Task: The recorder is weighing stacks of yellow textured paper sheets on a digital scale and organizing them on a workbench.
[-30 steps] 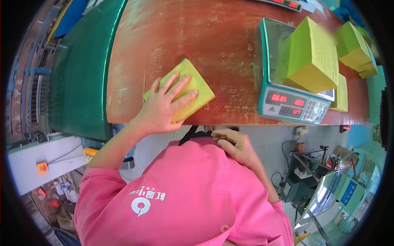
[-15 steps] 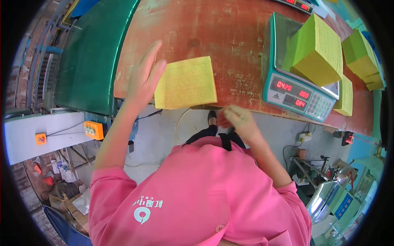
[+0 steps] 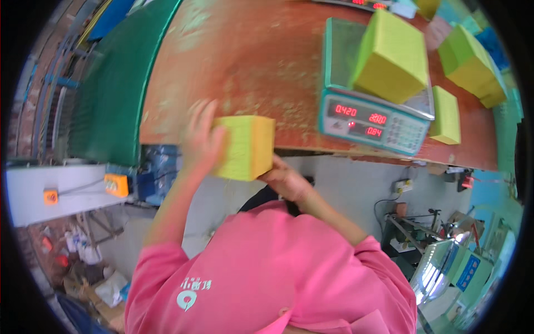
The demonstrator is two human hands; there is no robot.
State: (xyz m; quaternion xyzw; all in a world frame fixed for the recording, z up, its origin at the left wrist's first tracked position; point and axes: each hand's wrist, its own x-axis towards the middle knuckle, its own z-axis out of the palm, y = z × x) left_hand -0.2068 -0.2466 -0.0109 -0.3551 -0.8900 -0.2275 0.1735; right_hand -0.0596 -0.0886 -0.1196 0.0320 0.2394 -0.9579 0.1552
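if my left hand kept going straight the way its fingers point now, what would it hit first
Probably the brown table. The left hand, pressed against the yellow stack, points up across its bare top; depth is unclear, though nothing else shows in that line.

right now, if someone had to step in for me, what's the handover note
Left hand: flat against the left face of the yellow paper stack, stack lifted at the table edge.
Right hand: supporting the stack from below right.
Scale: carries a larger yellow stack; more yellow stacks lie further right on the table.
Done: one stack on the scale. Left: the held stack is not set down anywhere yet.
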